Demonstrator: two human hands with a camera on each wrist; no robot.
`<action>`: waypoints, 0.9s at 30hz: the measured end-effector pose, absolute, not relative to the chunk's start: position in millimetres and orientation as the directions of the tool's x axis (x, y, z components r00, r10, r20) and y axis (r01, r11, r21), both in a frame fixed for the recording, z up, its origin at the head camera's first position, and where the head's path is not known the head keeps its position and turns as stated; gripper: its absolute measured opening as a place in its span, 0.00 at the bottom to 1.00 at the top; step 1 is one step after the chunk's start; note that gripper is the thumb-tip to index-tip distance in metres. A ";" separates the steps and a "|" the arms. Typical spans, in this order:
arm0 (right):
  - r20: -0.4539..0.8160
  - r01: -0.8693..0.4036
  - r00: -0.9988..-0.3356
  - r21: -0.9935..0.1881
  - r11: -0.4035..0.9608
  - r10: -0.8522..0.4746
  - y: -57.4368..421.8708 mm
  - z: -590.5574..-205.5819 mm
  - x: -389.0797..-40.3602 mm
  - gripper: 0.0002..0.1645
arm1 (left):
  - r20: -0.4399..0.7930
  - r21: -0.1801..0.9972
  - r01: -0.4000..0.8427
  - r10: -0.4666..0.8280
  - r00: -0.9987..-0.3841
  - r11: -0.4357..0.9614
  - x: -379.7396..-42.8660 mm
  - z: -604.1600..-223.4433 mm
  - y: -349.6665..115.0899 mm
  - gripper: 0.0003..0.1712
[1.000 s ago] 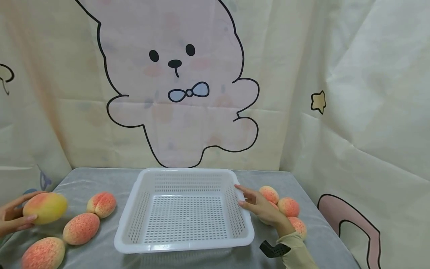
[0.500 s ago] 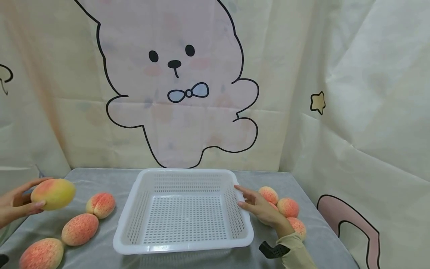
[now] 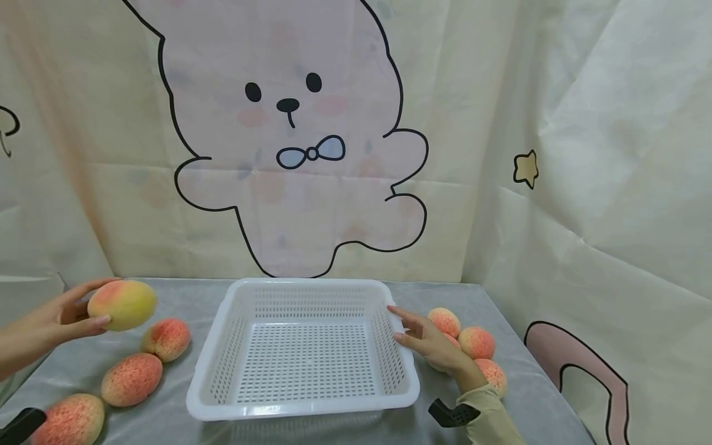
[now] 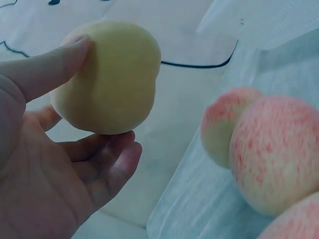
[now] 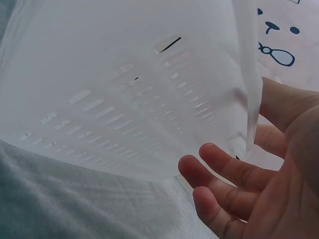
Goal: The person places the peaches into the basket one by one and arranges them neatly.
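My left hand [image 3: 69, 315] holds a yellow peach with a pink-orange blush [image 3: 123, 305] above the left side of the table. In the left wrist view, the thumb presses one side of this peach [image 4: 112, 79] and fingers support it from behind and below. A white perforated plastic basket [image 3: 303, 409] stands mid-table. At its right rim, my right hand [image 3: 436, 346] grips with thumb and index finger over the edge. The right wrist view shows the other fingers [image 5: 234, 184] curled below the rim, beside the basket's outer wall [image 5: 124, 99].
Left of the basket lie three pink-speckled peaches, the nearest to it being a creased peach [image 3: 167, 339]. Several more peaches [image 3: 477, 343] cluster behind my right hand. A grey cloth [image 3: 167, 408] covers the table, and a printed curtain [image 3: 311, 216] hangs behind.
My left hand has lifted the yellow peach and carried it right and farther back, toward the basket. The right hand and basket stay in place.
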State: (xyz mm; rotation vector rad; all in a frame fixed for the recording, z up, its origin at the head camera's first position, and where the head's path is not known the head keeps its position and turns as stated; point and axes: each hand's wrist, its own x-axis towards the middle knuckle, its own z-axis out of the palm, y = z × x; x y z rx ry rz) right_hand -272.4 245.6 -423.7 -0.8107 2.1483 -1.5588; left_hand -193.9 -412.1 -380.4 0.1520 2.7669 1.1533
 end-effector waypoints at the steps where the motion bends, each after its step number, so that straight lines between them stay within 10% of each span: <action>1: 0.040 -0.235 -0.767 -0.946 0.223 -0.640 245.5 -423.6 -272.2 0.42 | -0.099 0.708 0.032 0.144 -0.985 0.706 -193.8 -377.6 -408.2 0.41; 27: 0.025 -0.209 -0.776 -0.953 0.219 -0.630 244.8 -422.1 -271.6 0.42 | 0.057 0.781 0.258 0.346 -0.937 0.569 -213.3 -344.3 -336.2 0.32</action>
